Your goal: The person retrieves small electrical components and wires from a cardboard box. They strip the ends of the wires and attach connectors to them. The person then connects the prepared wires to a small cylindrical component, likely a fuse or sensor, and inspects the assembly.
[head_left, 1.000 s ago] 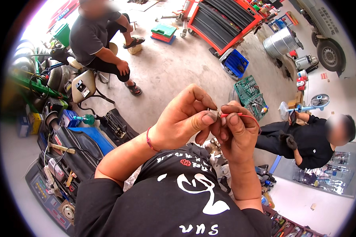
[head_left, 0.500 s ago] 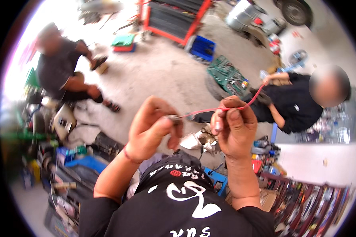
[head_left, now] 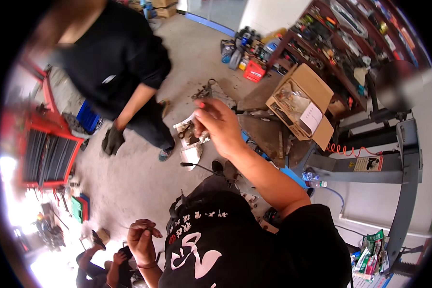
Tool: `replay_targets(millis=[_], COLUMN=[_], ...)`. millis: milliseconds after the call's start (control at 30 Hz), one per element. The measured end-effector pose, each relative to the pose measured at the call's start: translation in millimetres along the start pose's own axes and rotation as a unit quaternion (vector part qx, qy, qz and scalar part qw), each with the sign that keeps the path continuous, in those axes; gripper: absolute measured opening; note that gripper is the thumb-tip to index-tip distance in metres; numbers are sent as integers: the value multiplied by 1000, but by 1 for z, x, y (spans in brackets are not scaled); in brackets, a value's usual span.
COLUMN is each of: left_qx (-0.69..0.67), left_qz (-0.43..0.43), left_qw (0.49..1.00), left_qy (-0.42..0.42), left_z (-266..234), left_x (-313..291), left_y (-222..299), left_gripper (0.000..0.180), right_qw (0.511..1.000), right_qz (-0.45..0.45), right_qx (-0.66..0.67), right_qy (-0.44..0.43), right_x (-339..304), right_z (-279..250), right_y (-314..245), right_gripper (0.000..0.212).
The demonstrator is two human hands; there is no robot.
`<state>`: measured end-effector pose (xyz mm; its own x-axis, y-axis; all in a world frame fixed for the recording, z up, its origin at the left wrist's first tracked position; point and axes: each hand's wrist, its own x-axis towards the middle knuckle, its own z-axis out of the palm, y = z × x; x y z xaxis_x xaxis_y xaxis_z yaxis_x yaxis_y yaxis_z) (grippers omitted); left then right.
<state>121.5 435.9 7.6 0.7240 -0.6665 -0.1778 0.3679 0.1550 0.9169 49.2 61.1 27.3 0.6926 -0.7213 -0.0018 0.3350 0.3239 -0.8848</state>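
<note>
My right hand (head_left: 219, 130) is raised at the middle of the view, its arm stretched forward. Its thumb and fingers are closed, and a short bit of red wire (head_left: 202, 104) shows at the fingertips. Below it on the floor lie pale and metal parts (head_left: 191, 139). My left hand (head_left: 143, 241) is low at the left, beside my shirt. Its fingers are pinched round something small and dark at their tips, too small to name.
A co-worker in black with a dark glove (head_left: 113, 139) stands front left. Another person (head_left: 105, 269) sits lower left. A red tool cabinet (head_left: 48, 156) stands at left. An open cardboard box (head_left: 300, 103), tool shelves (head_left: 317, 36) and a grey metal post (head_left: 407, 158) are at right.
My view has turned to the right. My hands, close together with red wire stretched between them, are now far apart. The co-worker's hand no longer shows holding the wire.
</note>
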Motion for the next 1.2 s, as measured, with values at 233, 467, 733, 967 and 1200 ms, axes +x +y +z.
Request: replay_targets(millis=[233,467,733,967,1200], left_qx=[298,386,444,459,450], left_qz=[-152,-242,-230,-235,-238], left_qw=[939,881,855,846,845], left_qy=[-82,-123,-135,-137,-164], left_z=[151,226,249,268,262], left_x=[102,154,176,195,218], left_y=[-23,-54,-69,-70,-78], left_gripper=[18,18,20,20,20], right_qw=[895,878,808,659,749], right_qz=[-1,60,104,82,94], right_qx=[-308,-313,-532,-719,-577], right_qy=[323,357,229,203,313], right_x=[26,64,67,56,51], right_z=[-315,-485,-478,-479,-496], right_y=[-20,-35,-37,-23,-45], right_gripper=[35,30,39,30,24])
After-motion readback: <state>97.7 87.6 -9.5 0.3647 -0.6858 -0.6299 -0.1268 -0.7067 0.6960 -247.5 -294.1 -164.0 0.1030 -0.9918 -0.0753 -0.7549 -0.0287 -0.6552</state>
